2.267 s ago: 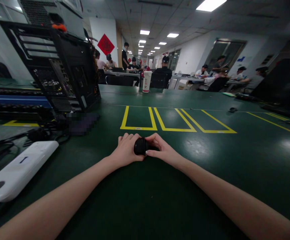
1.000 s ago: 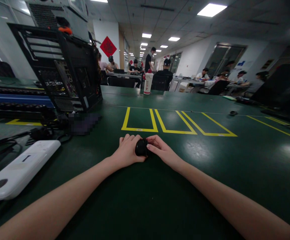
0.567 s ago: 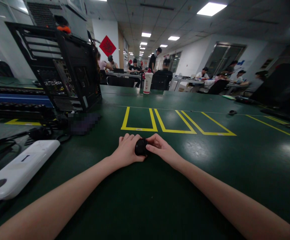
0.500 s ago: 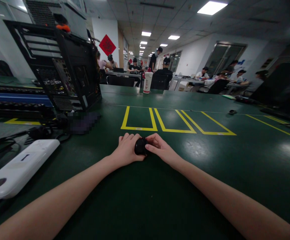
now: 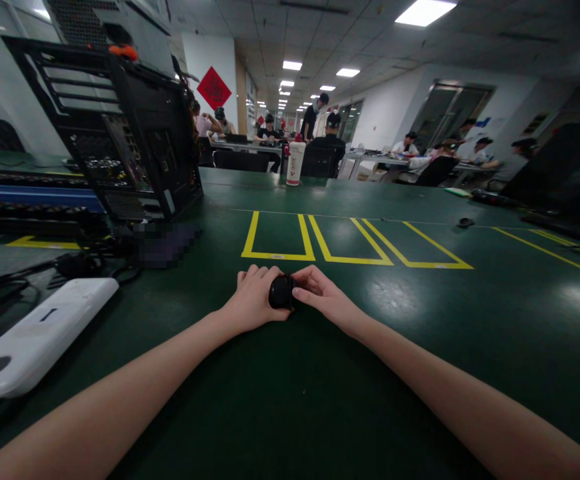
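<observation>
In the head view, a small, rounded, glossy black object point(image 5: 281, 292) is held between two bare hands, just on the near side of the leftmost yellow tape outline point(image 5: 263, 255) on the dark green table point(image 5: 370, 387); whether its underside touches the table cannot be told. Its left side is gripped by the left hand point(image 5: 257, 297), with fingers wrapped over the top and the thumb below. Its right end is met by the thumb and fingertips of the right hand point(image 5: 323, 293), though whether anything is pinched there cannot be told. Beyond the outline a white cup with a red top point(image 5: 294, 165) is seen, to its left an open black metal computer case point(image 5: 157, 147), and to its near left a long white plastic device point(image 5: 45, 337). The step in hand is judged to be close two-handed handling of the object's right end; a steady left hold and fine right fingertip control seem called for. Compared with the frame from 2.3 s ago, the dark part then visible between the right thumb and fingers is no longer seen, while the left hold is little changed.
</observation>
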`<state>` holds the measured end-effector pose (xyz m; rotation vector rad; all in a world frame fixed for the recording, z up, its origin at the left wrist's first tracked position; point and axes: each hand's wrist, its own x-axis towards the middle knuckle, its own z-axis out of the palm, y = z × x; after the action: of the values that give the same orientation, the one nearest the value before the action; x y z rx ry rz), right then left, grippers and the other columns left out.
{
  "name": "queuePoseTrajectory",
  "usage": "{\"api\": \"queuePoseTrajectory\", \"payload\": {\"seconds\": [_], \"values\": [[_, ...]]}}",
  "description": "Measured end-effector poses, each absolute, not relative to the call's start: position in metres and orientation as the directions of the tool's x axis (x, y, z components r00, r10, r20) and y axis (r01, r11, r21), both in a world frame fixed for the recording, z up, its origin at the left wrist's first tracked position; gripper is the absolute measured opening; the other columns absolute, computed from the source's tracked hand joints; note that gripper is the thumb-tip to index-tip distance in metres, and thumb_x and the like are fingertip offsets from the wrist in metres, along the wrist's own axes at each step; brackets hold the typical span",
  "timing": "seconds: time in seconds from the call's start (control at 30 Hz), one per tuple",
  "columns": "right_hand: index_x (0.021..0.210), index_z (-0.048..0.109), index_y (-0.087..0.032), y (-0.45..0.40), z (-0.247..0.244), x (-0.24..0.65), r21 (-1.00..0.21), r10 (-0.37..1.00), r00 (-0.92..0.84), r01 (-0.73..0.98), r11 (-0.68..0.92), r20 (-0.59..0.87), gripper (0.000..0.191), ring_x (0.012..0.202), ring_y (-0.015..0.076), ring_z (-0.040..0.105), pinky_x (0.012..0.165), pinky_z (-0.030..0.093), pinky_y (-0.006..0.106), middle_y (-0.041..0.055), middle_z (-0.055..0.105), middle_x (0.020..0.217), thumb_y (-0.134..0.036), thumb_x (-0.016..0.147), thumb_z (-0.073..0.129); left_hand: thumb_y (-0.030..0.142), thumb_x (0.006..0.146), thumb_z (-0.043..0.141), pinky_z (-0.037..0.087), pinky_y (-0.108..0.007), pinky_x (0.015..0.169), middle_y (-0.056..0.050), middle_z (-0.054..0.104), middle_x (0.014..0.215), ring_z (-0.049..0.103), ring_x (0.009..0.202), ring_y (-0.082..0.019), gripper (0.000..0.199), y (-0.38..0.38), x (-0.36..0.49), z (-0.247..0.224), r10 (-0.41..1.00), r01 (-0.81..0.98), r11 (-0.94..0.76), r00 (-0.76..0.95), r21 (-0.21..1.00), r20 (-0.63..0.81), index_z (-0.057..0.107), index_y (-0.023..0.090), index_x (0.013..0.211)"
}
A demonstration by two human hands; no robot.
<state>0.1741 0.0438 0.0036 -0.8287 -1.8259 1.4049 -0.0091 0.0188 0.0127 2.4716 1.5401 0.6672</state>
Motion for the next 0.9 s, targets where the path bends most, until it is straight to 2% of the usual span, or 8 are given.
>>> {"api": "queuePoseTrajectory", "payload": {"seconds": [0.13, 0.3, 0.43, 0.7, 0.8, 0.9], "values": [[0.104, 0.047, -0.023, 0.0444, 0.004, 0.1755, -0.973, 0.8, -0.59, 0.099, 0.209, 0.112, 0.031, 0.103, 0.018, 0.05, 0.095, 0.035, 0.041, 0.0036, 0.053, 0.106, -0.029, 0.076, 0.057, 0.046, 0.062, 0.062, 0.033, -0.038, 0.073, -0.005, 0.053, 0.093, 0.045, 0.086, -0.026, 0.047, 0.0192, -0.009, 0.0115, 0.882, 0.818, -0.457, 0.366, 0.35, 0.295, 0.046, 0.022, 0.1], [0.1, 0.047, -0.023, 0.0433, 0.0099, 0.1792, -0.963, 0.73, -0.662, 0.047, 0.265, 0.169, 0.034, 0.106, 0.0173, 0.049, 0.097, 0.034, 0.039, 0.0017, 0.052, 0.106, -0.02, 0.071, 0.064, 0.045, 0.064, 0.061, 0.033, -0.038, 0.073, -0.005, 0.053, 0.095, 0.045, 0.087, -0.026, 0.045, 0.0184, -0.0091, 0.0127, 0.882, 0.804, -0.464, 0.38, 0.372, 0.28, 0.046, 0.022, 0.1], [0.097, 0.047, -0.023, 0.0435, 0.0074, 0.1769, -0.968, 0.77, -0.619, 0.058, 0.243, 0.156, 0.025, 0.103, 0.0175, 0.05, 0.094, 0.036, 0.04, 0.002, 0.053, 0.102, -0.027, 0.076, 0.059, 0.046, 0.062, 0.062, 0.033, -0.037, 0.072, -0.005, 0.053, 0.092, 0.045, 0.086, -0.026, 0.047, 0.019, -0.0095, 0.0114, 0.882, 0.813, -0.458, 0.365, 0.36, 0.297, 0.046, 0.022, 0.099], [0.107, 0.045, -0.021, 0.0451, 0.0014, 0.1746, -0.934, 0.795, -0.59, 0.189, 0.305, 0.141, 0.039, 0.105, 0.0195, 0.049, 0.096, 0.033, 0.043, 0.0055, 0.052, 0.109, -0.03, 0.072, 0.061, 0.051, 0.062, 0.061, 0.032, -0.037, 0.073, -0.005, 0.052, 0.094, 0.043, 0.086, -0.025, 0.052, 0.0187, -0.0104, 0.0107, 0.861, 0.802, -0.491, 0.39, 0.339, 0.325, 0.045, 0.021, 0.102], [0.106, 0.046, -0.021, 0.0431, 0.004, 0.175, -0.916, 0.793, -0.591, 0.218, 0.335, 0.149, 0.037, 0.102, 0.0196, 0.05, 0.094, 0.036, 0.043, 0.0052, 0.052, 0.107, -0.031, 0.074, 0.06, 0.059, 0.064, 0.057, 0.032, -0.038, 0.074, -0.006, 0.05, 0.098, 0.042, 0.086, -0.025, 0.058, 0.0163, -0.0117, 0.0141, 0.847, 0.774, -0.525, 0.431, 0.355, 0.311, 0.044, 0.02, 0.105], [0.104, 0.046, -0.02, 0.0413, 0.0062, 0.175, -0.912, 0.782, -0.601, 0.207, 0.353, 0.166, 0.034, 0.101, 0.0193, 0.051, 0.093, 0.036, 0.043, 0.005, 0.053, 0.105, -0.031, 0.075, 0.059, 0.06, 0.073, 0.045, 0.032, -0.038, 0.076, -0.007, 0.049, 0.101, 0.041, 0.088, -0.024, 0.056, 0.0156, -0.0142, 0.0158, 0.846, 0.757, -0.532, 0.45, 0.38, 0.286, 0.042, 0.019, 0.111]]}}
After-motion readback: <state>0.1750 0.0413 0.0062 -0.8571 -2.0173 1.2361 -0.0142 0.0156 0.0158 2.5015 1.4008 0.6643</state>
